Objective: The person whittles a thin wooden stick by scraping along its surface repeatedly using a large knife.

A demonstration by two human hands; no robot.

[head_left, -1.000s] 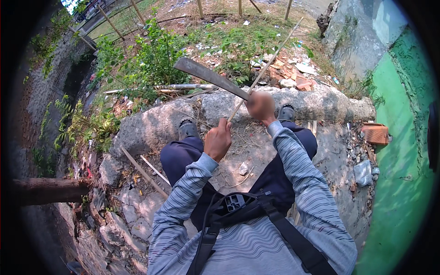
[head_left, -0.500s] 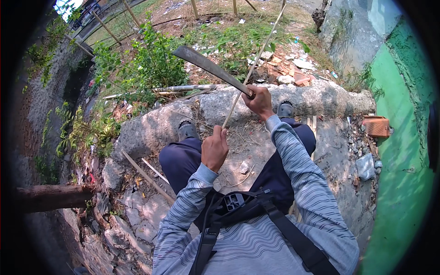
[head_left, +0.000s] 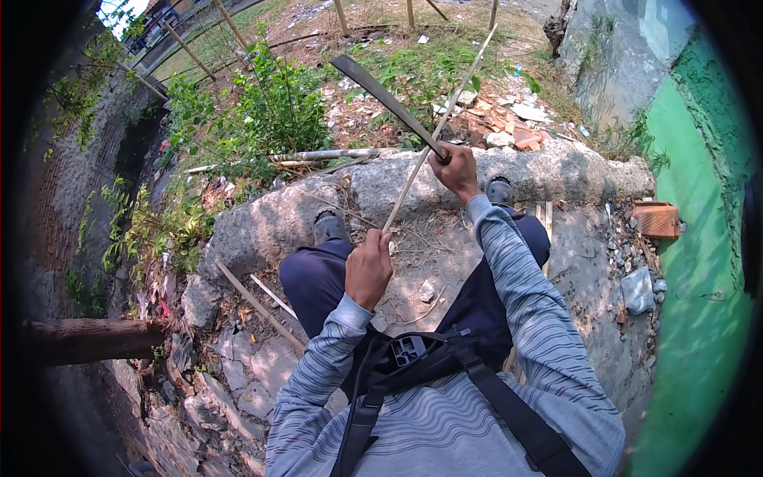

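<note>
My left hand (head_left: pixel 369 270) is closed round the near end of a long, thin, pale strip of wood or bamboo (head_left: pixel 425 151), which slants away up to the right. In my right hand (head_left: pixel 456 170) is the handle of a machete (head_left: pixel 385 99), its dark broad blade pointing up and to the left. Near the handle the blade crosses the strip, and it seems to touch it. The handle itself is mostly hidden in my fingers. Both hands are held out over the ground between my knees.
A rough concrete ledge (head_left: pixel 509 171) runs across in front, my shoes against it. Leafy plants (head_left: pixel 262 107) and rubble (head_left: pixel 509 119) lie beyond. Loose sticks (head_left: pixel 258 306) lie at left, an orange brick (head_left: pixel 656 219) by the green wall (head_left: pixel 699 318) at right. A log (head_left: pixel 95 340) juts in at left.
The machete blade has turned, now showing narrower and pointing more steeply away, its tip further right. My right hand has shifted slightly right; my left still grips the strip.
</note>
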